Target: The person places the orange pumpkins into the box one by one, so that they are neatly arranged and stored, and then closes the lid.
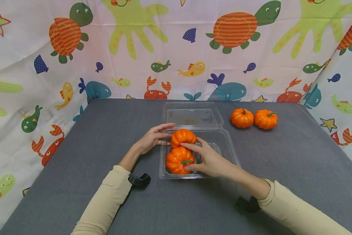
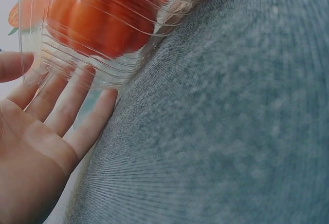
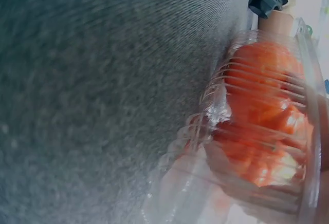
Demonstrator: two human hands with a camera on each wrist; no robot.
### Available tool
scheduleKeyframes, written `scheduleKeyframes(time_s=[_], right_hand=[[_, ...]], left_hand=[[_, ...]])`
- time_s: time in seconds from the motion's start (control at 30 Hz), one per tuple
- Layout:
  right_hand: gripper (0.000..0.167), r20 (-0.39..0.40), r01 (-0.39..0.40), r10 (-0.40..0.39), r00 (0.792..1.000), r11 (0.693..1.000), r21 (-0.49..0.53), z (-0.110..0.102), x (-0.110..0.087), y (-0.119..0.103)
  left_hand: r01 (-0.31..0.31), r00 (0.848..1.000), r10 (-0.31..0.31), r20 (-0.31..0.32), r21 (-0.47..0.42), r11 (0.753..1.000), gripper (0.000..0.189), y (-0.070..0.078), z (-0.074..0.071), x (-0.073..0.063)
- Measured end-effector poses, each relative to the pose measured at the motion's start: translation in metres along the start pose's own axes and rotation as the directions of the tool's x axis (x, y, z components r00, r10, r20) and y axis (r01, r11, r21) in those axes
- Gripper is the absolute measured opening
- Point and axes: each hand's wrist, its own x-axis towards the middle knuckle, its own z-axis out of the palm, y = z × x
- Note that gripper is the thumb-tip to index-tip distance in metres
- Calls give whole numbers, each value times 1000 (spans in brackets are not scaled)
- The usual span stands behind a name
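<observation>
Two small orange toy pumpkins sit one behind the other in the left half of a clear plastic clamshell container. My right hand reaches in from the right and grips the near pumpkin, thumb at its front right and index finger over its far side. Another right fingertip is beside the far pumpkin. On the left, my left hand rests its fairly straight fingers along the container's side wall. In the left wrist view, those fingers lie against the ribbed plastic, with a pumpkin showing through it.
The container's lid lies folded back behind the base. Two more pumpkins, one with a dark stem and one with a green stem, stand at the back right of the grey table. A patterned curtain hangs behind.
</observation>
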Motion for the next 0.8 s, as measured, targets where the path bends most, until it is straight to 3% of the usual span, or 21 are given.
scheduleKeyframes(time_s=[0.37,0.8], right_hand=[[65,-15,138,-138,990,990,-31,-1,3,6],[73,-64,159,-163,984,985,-69,7,5,0]], left_hand=[[0,1000,0,0,16,1000,52,2,1,-1],[4,1000,-4,-1,14,1000,52,1,1,-1]])
